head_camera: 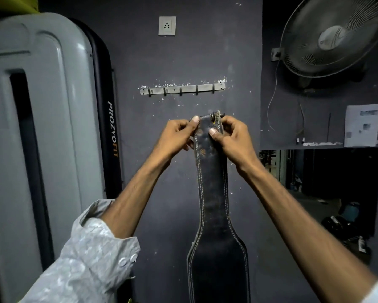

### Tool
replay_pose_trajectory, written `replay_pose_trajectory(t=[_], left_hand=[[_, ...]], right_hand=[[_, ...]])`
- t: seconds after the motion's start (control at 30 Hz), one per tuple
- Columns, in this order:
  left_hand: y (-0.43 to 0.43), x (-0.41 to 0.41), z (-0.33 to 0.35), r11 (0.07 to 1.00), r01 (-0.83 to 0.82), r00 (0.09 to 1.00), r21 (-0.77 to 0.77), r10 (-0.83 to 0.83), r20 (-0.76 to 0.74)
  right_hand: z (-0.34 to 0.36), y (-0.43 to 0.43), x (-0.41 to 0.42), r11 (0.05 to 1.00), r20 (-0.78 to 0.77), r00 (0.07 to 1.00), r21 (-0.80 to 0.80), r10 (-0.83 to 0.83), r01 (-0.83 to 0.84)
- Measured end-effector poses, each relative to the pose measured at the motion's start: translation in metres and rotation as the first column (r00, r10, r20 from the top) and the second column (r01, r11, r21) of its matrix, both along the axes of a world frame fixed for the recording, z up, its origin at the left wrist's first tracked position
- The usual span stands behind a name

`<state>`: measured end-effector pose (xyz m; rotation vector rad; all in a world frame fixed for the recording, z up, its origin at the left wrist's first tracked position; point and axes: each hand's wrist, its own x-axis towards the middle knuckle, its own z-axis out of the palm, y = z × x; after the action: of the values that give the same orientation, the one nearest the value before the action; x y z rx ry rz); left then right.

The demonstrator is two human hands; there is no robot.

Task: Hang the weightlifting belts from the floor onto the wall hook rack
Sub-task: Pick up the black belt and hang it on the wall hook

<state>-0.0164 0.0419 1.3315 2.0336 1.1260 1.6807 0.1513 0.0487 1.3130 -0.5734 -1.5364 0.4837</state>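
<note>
A black leather weightlifting belt (pixel 213 193) with pale stitching hangs straight down in front of the dark wall, its buckle end uppermost. My left hand (pixel 179 136) pinches the belt's top left edge, thumb on the front. At the top right edge my right hand (pixel 229 136) grips it just below the metal buckle (pixel 216 116). The metal hook rack (pixel 182 89) with several bare hooks is screwed to the wall a short way above both hands. The belt's lower end runs out of view.
A large grey machine housing (pixel 37 127) marked PROZVOFIT fills the left side. A wall fan (pixel 334 38) is mounted at the upper right with a cord hanging below. A socket (pixel 167 25) sits above the rack. A paper notice (pixel 361 124) and a dark opening lie to the right.
</note>
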Motion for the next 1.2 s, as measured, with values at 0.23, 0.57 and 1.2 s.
replay_pose_trajectory(t=[0.23,0.57,1.2], left_hand=[[0.082,-0.002,0.008,0.991,0.011,0.997,0.136,-0.021,0.076],[0.204,0.014,0.031,0.946,-0.229,0.972,0.229,0.236,-0.005],[0.441,0.045,0.151,0.713,-0.488,0.844,0.503,0.532,0.064]], right_hand=[[0.013,0.071,-0.009,0.969,-0.036,0.969,0.011,-0.246,0.246],[0.032,0.190,-0.013,0.867,-0.219,0.863,0.111,-0.455,0.485],[0.163,0.450,0.009,0.784,-0.145,0.859,0.354,-0.492,0.509]])
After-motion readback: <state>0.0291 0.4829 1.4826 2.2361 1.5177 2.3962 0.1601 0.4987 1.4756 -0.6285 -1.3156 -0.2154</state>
